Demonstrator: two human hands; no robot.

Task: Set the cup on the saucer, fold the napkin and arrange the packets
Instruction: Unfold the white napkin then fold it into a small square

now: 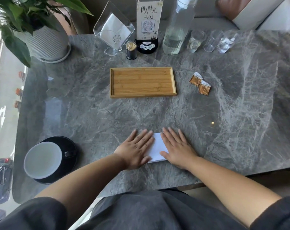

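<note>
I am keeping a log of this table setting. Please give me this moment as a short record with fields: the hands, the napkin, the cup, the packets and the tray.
left hand: flat, palm down, on the napkin's left part
right hand: flat, palm down, on the napkin's right part
napkin: white, near table edge, pressed under both hands
cup: on black saucer, at the left
packets: two, brown, right of tray, on the table
tray: wooden, nothing in it

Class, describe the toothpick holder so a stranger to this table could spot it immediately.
Start at the wooden tray in the middle of the grey table and look beyond its far edge. The toothpick holder is the small dark cylinder there, the only item bristling with pale sticks.
</note>
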